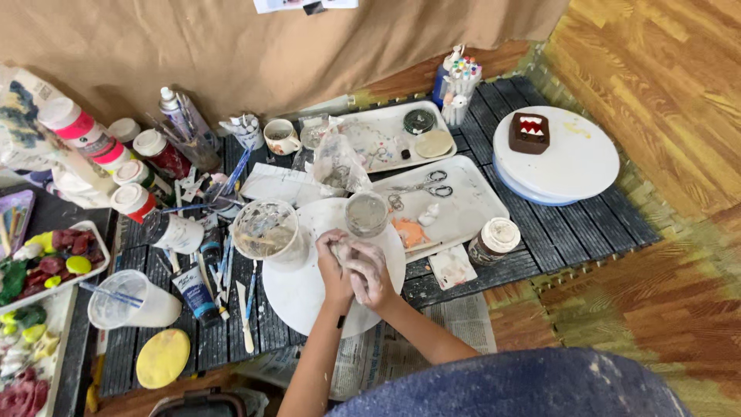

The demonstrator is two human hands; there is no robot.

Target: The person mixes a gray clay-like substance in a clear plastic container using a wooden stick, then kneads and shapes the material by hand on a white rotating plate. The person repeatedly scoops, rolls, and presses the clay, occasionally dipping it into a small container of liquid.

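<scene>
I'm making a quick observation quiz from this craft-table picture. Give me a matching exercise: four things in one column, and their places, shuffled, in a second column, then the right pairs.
Things:
1. scissors
2. brown square piece with white teeth
3. yellow disc
4. both hands, left hand and right hand

Places:
A. on the white turntable at the right
B. over the round white board in the middle
C. on a white tray
D. on the slatted mat, near its lower left edge

Pairs: 1-C, 2-A, 3-D, 4-B
</scene>
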